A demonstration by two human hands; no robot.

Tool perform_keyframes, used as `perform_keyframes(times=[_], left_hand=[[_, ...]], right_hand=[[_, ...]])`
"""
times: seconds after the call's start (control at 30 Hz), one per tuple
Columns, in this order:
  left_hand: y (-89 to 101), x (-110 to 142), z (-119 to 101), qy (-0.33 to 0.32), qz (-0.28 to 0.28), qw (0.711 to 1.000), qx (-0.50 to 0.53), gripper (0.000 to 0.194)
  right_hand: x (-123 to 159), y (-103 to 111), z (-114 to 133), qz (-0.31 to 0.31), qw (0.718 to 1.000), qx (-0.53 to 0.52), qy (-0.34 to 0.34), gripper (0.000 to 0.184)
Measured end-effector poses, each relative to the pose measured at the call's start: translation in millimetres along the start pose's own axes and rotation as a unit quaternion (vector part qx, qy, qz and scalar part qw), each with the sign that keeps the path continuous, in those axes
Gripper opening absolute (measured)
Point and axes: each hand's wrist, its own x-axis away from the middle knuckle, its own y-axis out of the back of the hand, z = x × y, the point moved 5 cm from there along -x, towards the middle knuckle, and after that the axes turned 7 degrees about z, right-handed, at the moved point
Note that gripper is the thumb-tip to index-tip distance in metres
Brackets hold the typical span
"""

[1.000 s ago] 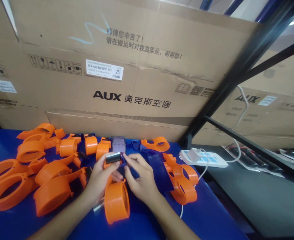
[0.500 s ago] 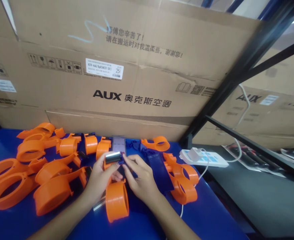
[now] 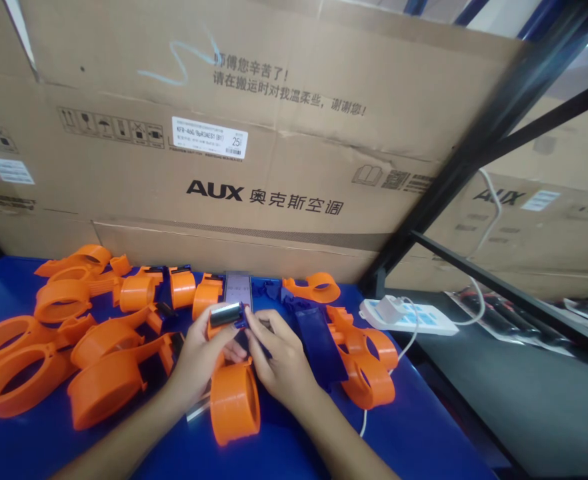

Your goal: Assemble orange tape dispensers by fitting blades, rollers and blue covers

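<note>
An orange plastic tape dispenser (image 3: 235, 402) hangs in my left hand (image 3: 201, 353), its ring toward me and its head up between both hands. My left fingers are closed around the head. A dark, shiny roller or plate (image 3: 225, 314) sits across that head, with a small dark-blue plastic piece (image 3: 242, 316) at its right end. My right hand (image 3: 279, 353) pinches at this blue piece with thumb and forefinger. Whether the piece is fully seated cannot be seen. Several more orange tape dispensers (image 3: 107, 397) lie to the left, some with dark heads.
Loose orange dispenser frames (image 3: 369, 377) and a dark-blue tray (image 3: 320, 340) lie right, on the blue table (image 3: 294, 443). Small blue parts (image 3: 270, 289) and a phone (image 3: 238, 288) are behind. A white power strip (image 3: 427, 319) stands at the right edge, before large cardboard boxes (image 3: 274, 153).
The hands stay almost in place. The dispenser's ring has turned slightly, and my right fingers have shifted a little at the blue piece.
</note>
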Motion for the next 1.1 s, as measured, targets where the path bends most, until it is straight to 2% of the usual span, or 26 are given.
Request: perform_keyframes(times=[0.2,0.47,0.73,0.83,0.97,1.1], left_hand=[[-0.2,0.2,1.0,-0.005,0.012,1.0,-0.01,0.041],[1.2,-1.3,2.4,-0.017,0.03,0.999,-0.04,0.039],[0.2,-1.9,3.8,-0.015,0.041,0.998,-0.033,0.043],[-0.6,-2.1,3.5,-0.013,0.049,0.998,-0.026,0.043],[-5.0,1.4,0.6,-0.004,0.062,0.998,0.02,0.066],[-14.0,12.3,-3.1,0.06,0.099,0.992,0.042,0.104]], right_hand=[[0.2,1.8,0.2,0.016,0.999,0.033,0.006,0.053],[2.2,4.4,4.7,-0.003,0.998,0.067,0.021,0.047],[1.3,8.3,14.2,0.012,0.992,0.128,0.019,0.042],[1.3,9.2,15.5,0.008,0.994,0.106,0.018,0.042],[-0.5,15.0,11.4,-0.01,1.0,-0.016,-0.02,0.039],[-3.3,23.9,-1.6,-0.047,0.978,-0.158,-0.131,0.032]])
